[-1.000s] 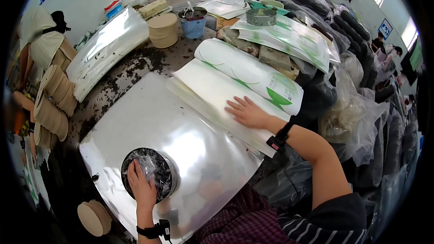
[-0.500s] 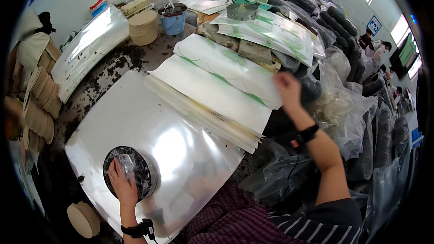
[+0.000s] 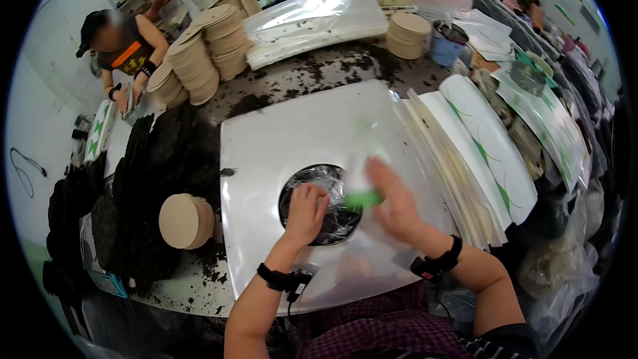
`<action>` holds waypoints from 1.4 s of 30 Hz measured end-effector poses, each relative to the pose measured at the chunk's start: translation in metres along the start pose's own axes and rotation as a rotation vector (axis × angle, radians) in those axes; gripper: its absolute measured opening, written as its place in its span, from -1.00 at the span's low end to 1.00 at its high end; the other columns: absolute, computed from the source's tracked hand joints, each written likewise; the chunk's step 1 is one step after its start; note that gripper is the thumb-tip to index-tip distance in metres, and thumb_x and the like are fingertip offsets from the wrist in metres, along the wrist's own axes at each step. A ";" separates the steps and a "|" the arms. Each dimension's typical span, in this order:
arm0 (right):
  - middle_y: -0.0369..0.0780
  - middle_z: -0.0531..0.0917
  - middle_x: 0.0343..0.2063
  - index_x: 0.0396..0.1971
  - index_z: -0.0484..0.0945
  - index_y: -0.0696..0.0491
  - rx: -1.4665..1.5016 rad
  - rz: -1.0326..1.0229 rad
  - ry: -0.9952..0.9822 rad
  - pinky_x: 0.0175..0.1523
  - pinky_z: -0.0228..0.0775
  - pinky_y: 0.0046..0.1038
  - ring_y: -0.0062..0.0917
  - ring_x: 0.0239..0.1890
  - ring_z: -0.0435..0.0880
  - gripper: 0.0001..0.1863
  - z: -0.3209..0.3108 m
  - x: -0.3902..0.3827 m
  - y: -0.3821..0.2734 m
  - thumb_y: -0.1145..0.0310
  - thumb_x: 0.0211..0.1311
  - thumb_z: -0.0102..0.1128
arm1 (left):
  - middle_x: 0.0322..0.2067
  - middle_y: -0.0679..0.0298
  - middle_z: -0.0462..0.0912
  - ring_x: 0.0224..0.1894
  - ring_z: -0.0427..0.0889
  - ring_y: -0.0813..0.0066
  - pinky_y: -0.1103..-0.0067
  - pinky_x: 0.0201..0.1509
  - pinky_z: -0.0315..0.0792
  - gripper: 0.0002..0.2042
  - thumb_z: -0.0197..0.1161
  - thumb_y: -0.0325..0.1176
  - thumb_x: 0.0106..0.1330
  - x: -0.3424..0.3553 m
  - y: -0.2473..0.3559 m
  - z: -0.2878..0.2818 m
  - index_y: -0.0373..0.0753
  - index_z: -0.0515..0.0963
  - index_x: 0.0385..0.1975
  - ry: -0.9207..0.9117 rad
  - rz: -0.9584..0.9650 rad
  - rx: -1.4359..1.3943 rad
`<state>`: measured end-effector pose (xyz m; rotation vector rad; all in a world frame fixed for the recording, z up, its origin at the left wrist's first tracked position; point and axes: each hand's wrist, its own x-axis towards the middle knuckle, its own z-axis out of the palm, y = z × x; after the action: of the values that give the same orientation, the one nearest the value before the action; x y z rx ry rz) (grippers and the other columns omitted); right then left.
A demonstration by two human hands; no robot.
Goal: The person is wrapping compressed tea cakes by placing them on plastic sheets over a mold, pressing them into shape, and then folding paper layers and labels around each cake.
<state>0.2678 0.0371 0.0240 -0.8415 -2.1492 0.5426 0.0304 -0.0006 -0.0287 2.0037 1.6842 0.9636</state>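
A: Head view: why's the left hand (image 3: 307,216) on the plastic-wrapped disc (image 3: 337,218)?
B: Steadying it, I'd guess. Grip lies over the top, not clamped. Disc's on the glossy sheet (image 3: 266,146), on the tabletop (image 3: 201,294).
A: Right hand (image 3: 393,203)?
B: Blurred beside green-and-white film (image 3: 362,199); can't tell if gripping.
A: Orientation?
B: Disc face up; round, no long axis. Film's too smeared.

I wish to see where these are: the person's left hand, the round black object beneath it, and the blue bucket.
Left hand (image 3: 306,218): head view, back of the hand.
Round black object (image 3: 337,222): head view, plastic-covered top.
Blue bucket (image 3: 446,49): head view, outer side wall.
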 end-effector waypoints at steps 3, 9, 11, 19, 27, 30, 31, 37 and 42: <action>-0.06 0.32 0.33 0.33 0.26 0.11 -0.133 -0.112 -0.490 0.50 -0.12 -0.13 -0.19 0.38 0.28 -0.27 0.044 -0.006 -0.023 0.06 0.25 0.21 | -0.05 0.11 0.52 0.00 0.40 0.05 0.27 0.10 0.35 -0.63 0.30 -0.28 0.13 -0.007 -0.007 0.000 -0.27 0.55 -0.06 0.025 -0.092 -0.361; -0.06 0.27 0.36 0.38 0.16 0.10 0.303 0.050 -0.360 0.50 -0.30 0.03 -0.23 0.43 0.19 -0.22 0.086 0.044 -0.026 -0.02 0.30 0.13 | 0.13 0.15 0.51 0.08 0.55 0.40 0.51 0.12 0.47 -0.50 0.27 -0.33 0.27 -0.014 -0.023 -0.009 -0.25 0.36 0.21 -0.014 -0.177 -0.119; -0.07 0.16 0.41 0.44 0.08 0.00 0.342 0.090 -0.385 0.49 -0.34 0.08 -0.13 0.47 0.02 -0.23 0.113 0.041 -0.004 -0.03 0.34 0.06 | 0.16 0.14 0.50 0.14 0.51 0.41 0.51 0.20 0.39 -0.53 0.21 -0.29 0.33 -0.003 -0.024 -0.045 -0.26 0.39 0.22 -0.247 -0.466 -0.438; -0.21 0.11 0.44 0.32 0.34 -0.21 -0.395 -0.237 -0.507 0.38 -0.30 0.36 0.12 0.45 -0.06 -0.31 0.148 0.028 -0.039 -0.12 0.20 0.15 | -0.03 0.12 0.67 0.03 0.63 0.33 0.50 0.11 0.46 -0.67 0.07 -0.36 0.44 -0.046 -0.051 -0.017 -0.24 0.50 0.16 0.432 -0.568 -0.435; -0.11 0.61 -0.06 -0.01 0.57 0.05 -0.020 -0.136 -0.180 0.04 0.47 -0.31 -0.28 0.02 0.59 -0.38 0.068 0.060 -0.072 -0.03 -0.03 0.42 | -0.08 0.22 0.71 -0.03 0.64 0.49 0.62 0.09 0.46 -0.73 0.10 -0.58 0.37 -0.080 -0.038 -0.100 -0.24 0.66 -0.03 0.202 -0.368 -0.648; -0.03 0.68 -0.23 0.06 0.55 0.12 -0.069 0.692 -0.509 -0.01 0.48 -0.38 -0.32 -0.12 0.62 -0.26 0.064 0.077 -0.001 -0.11 -0.02 0.44 | -0.05 0.27 0.68 0.00 0.59 0.54 0.59 0.13 0.46 -0.74 0.11 -0.59 0.36 -0.097 -0.044 -0.095 -0.24 0.66 -0.04 -0.110 -0.411 -0.879; -0.01 0.69 -0.22 0.07 0.56 0.12 0.175 0.612 -0.712 0.05 0.44 -0.36 -0.35 -0.12 0.63 -0.26 0.069 0.067 0.016 -0.13 0.02 0.42 | -0.08 0.28 0.67 -0.01 0.59 0.53 0.58 0.13 0.47 -0.75 0.14 -0.57 0.35 -0.094 -0.038 -0.091 -0.24 0.65 -0.05 -0.130 -0.394 -0.873; -0.09 0.56 0.06 0.34 0.14 0.16 0.653 0.502 0.364 0.22 0.37 -0.25 -0.36 0.11 0.56 -0.25 0.013 0.211 0.028 0.18 0.28 0.27 | -0.23 0.29 0.54 -0.04 0.53 0.42 0.50 0.06 0.45 -0.85 0.29 -0.42 0.26 -0.123 -0.050 -0.141 -0.20 0.62 -0.19 -0.134 -0.491 -0.520; -0.17 0.45 0.22 0.28 0.34 -0.01 0.068 -0.207 -0.852 0.46 -0.03 -0.04 -0.35 0.34 0.35 -0.28 0.039 0.106 -0.063 0.16 0.12 0.41 | -0.22 0.24 0.49 -0.08 0.47 0.23 0.37 -0.02 0.38 -0.84 0.38 -0.28 0.14 -0.204 -0.071 -0.159 -0.15 0.60 -0.34 -0.496 -0.035 -0.119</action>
<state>0.1605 0.0646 0.0895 -0.3504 -2.9091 0.9814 -0.1435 -0.2049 -0.0185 1.9233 1.3498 0.4830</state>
